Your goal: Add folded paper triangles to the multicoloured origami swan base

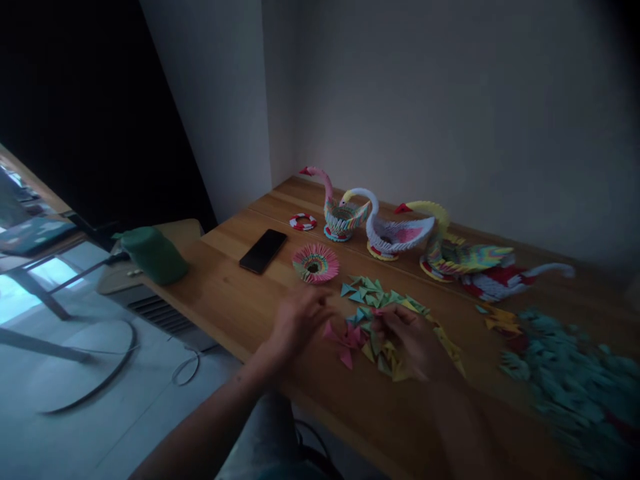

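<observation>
My right hand (407,333) pinches a small pink folded paper piece (377,312) between thumb and fingertips, above a pile of yellow and green folded paper triangles (393,360). To its left, my left hand (299,313) hovers over the table with fingers loosely bent and apart, holding nothing I can see. Several pink folded pieces (346,343) lie between the two hands. Just beyond my left hand sits a round pink-rimmed paper bowl (316,263) made of interlocked folded pieces, with coloured rings inside. Green and blue triangles (367,290) lie past my right hand.
Paper swans (373,220) stand along the back of the wooden table (225,267), beside a red-and-white paper ring (303,222). A black phone (263,251) lies at left. Teal folded pieces (575,373) heap at right, near orange ones (501,320). A green pouch (154,255) rests by the left edge.
</observation>
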Motion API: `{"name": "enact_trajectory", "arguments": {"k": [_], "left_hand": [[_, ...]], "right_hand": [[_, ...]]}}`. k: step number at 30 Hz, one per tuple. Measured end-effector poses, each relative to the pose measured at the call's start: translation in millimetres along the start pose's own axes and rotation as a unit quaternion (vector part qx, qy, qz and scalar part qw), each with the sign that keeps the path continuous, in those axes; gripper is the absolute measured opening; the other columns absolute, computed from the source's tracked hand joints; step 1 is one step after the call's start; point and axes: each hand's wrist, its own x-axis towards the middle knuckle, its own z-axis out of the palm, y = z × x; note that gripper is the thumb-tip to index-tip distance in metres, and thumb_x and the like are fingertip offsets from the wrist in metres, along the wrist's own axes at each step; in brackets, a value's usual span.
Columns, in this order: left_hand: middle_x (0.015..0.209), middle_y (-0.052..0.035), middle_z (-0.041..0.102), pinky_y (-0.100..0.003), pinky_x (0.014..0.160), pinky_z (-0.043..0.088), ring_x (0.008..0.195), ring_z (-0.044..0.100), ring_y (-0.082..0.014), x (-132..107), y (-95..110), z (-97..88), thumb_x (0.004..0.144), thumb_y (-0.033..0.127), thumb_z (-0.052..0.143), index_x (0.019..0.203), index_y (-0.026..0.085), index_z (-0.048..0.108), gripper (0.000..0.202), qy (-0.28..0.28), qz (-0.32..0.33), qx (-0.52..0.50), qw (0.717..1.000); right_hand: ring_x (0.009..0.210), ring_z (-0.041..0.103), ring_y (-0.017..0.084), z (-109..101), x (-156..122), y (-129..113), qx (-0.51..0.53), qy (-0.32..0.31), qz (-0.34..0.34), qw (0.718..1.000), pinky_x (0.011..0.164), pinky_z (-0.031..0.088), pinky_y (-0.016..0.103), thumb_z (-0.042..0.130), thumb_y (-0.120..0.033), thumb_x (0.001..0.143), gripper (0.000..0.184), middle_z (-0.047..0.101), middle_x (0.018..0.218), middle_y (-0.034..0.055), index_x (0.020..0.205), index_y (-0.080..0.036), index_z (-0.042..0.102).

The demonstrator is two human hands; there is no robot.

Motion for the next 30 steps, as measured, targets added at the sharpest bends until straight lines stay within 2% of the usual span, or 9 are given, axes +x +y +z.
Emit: {"name": "enact_trajectory", "arguments": {"k": [2, 5, 8, 11, 14, 18, 23, 27, 30], "left_hand": [[0.089, -0.0053, 0.066, -0.031, 0.076, 0.047, 0.082, 0.061, -0.0175, -2, -24, -12.1, 0.087, 0.040, 0.065, 0.106, 0.017, 0.060, 0.030, 0.030, -0.091, 0.006, 0.995], [0.106, -0.0104, 0.063, -0.037, 0.083, 0.050, 0.092, 0.060, -0.0205, -4, -66, -18.6, 0.080, 0.038, 0.072, 0.123, 0.016, 0.052, 0.053, 0.052, -0.190, -0.008, 0.980], [0.125, -0.0174, 0.057, -0.044, 0.093, 0.048, 0.109, 0.059, -0.0274, -3, -96, -10.4, 0.071, 0.035, 0.079, 0.135, 0.015, 0.042, 0.076, 0.001, -0.258, -0.013, 0.966], [0.132, -0.0214, 0.053, -0.052, 0.104, 0.040, 0.123, 0.052, -0.0361, 7, -105, -0.2, 0.062, 0.034, 0.085, 0.136, 0.013, 0.041, 0.088, -0.059, -0.275, 0.001, 0.960], [0.130, -0.0204, 0.056, -0.052, 0.104, 0.040, 0.123, 0.052, -0.0385, 21, -103, 3.9, 0.055, 0.032, 0.089, 0.134, 0.013, 0.045, 0.092, -0.090, -0.253, -0.023, 0.963], [0.125, -0.0150, 0.061, -0.046, 0.100, 0.045, 0.116, 0.058, -0.0314, 40, -98, 6.2, 0.061, 0.033, 0.086, 0.130, 0.014, 0.048, 0.081, -0.117, -0.217, -0.077, 0.966], [0.144, -0.0196, 0.043, -0.044, 0.109, 0.039, 0.132, 0.044, -0.0307, 61, -67, 12.4, 0.064, 0.049, 0.082, 0.142, 0.015, 0.032, 0.098, -0.062, -0.132, -0.206, 0.968], [0.146, -0.0180, 0.039, -0.042, 0.106, 0.043, 0.131, 0.045, -0.0306, 72, -27, 25.0, 0.065, 0.067, 0.073, 0.147, 0.021, 0.021, 0.107, -0.031, -0.115, -0.370, 0.921], [0.141, -0.0162, 0.046, -0.042, 0.104, 0.044, 0.126, 0.050, -0.0293, 74, -9, 40.1, 0.065, 0.069, 0.072, 0.146, 0.022, 0.024, 0.106, -0.054, -0.121, -0.461, 0.878]], "right_hand": [[0.061, 0.066, 0.016, 0, 5, -8, 0.031, 0.040, -0.010, 0.999, 0.055, 0.053, 0.025, 0.087, -0.049, 0.058, 0.038, 0.072, 0.072, 0.0051, 0.073, -0.018, 0.071], [0.080, 0.071, 0.020, 5, 23, -17, 0.052, 0.051, -0.015, 0.997, 0.066, 0.057, 0.029, 0.088, -0.047, 0.056, 0.038, 0.075, 0.092, 0.0080, 0.075, -0.019, 0.072], [0.088, 0.070, 0.020, 18, 55, -17, 0.053, 0.056, -0.025, 0.997, 0.073, 0.058, 0.029, 0.089, -0.038, 0.057, 0.030, 0.075, 0.094, 0.0052, 0.070, -0.020, 0.069], [0.081, 0.068, 0.013, 35, 87, -7, 0.070, 0.070, -0.028, 0.995, 0.073, 0.056, 0.022, 0.090, -0.029, 0.055, 0.027, 0.073, 0.079, -0.0013, 0.067, -0.020, 0.068], [0.075, 0.066, 0.011, 48, 104, 4, 0.086, 0.048, -0.024, 0.995, 0.073, 0.055, 0.020, 0.087, -0.029, 0.058, 0.025, 0.070, 0.072, -0.0039, 0.067, -0.019, 0.066], [0.073, 0.067, 0.014, 54, 101, 5, 0.108, 0.009, -0.009, 0.994, 0.071, 0.057, 0.026, 0.086, -0.032, 0.058, 0.027, 0.071, 0.074, -0.0016, 0.070, -0.018, 0.066], [0.078, 0.070, 0.018, 42, 73, -18, 0.130, -0.013, -0.012, 0.991, 0.073, 0.059, 0.032, 0.089, -0.038, 0.055, 0.035, 0.075, 0.085, 0.0017, 0.079, -0.020, 0.070], [0.086, 0.071, 0.019, 22, 42, -30, 0.141, -0.035, -0.034, 0.989, 0.075, 0.059, 0.031, 0.085, -0.041, 0.064, 0.033, 0.076, 0.096, 0.0034, 0.090, -0.023, 0.073], [0.084, 0.072, 0.021, -2, 21, -33, 0.117, 0.020, -0.062, 0.991, 0.071, 0.059, 0.032, 0.086, -0.044, 0.063, 0.034, 0.076, 0.095, 0.0045, 0.088, -0.025, 0.074]]}}
